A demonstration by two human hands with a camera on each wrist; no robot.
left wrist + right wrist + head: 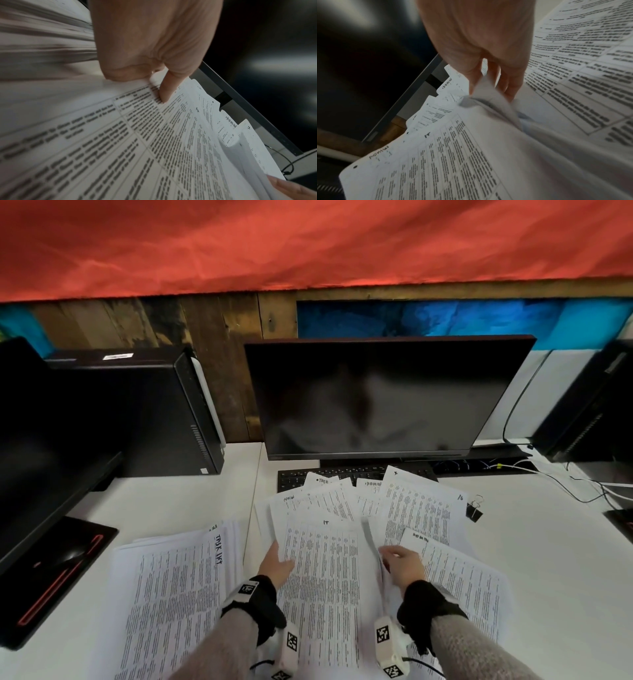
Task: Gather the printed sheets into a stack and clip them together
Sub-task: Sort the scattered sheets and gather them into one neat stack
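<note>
Our left hand (275,563) pinches the left edge of the white printed sheet marked "IT" (325,577), thumb on its face and fingers beneath, as the left wrist view shows. Our right hand (404,565) grips the same sheet's right edge, which curls upward between thumb and fingers; in the right wrist view the paper bends up against the fingers (510,86). So both hands are closed on one sheet, one at either side, and it lies directly between them with its long axis running away from us toward the black monitor (383,395).

Beyond the fingertips the other white printed sheets fan out loosely (416,508), overlapping one another, their far corners lying over the black keyboard (298,479). One more sheet (459,577) lies just outside our right hand, angled away. Outside our left hand sits a thicker, squarer pile of printed pages with handwriting along its edge (178,594); we cannot tell whether it belongs to this set.

The small black binder clip with wire handles (475,510) lies on the white desk (548,559) ahead and to the right, just past the fan's right edge. We judge the right hand the nearer one for it, once the gathering is done.
</note>
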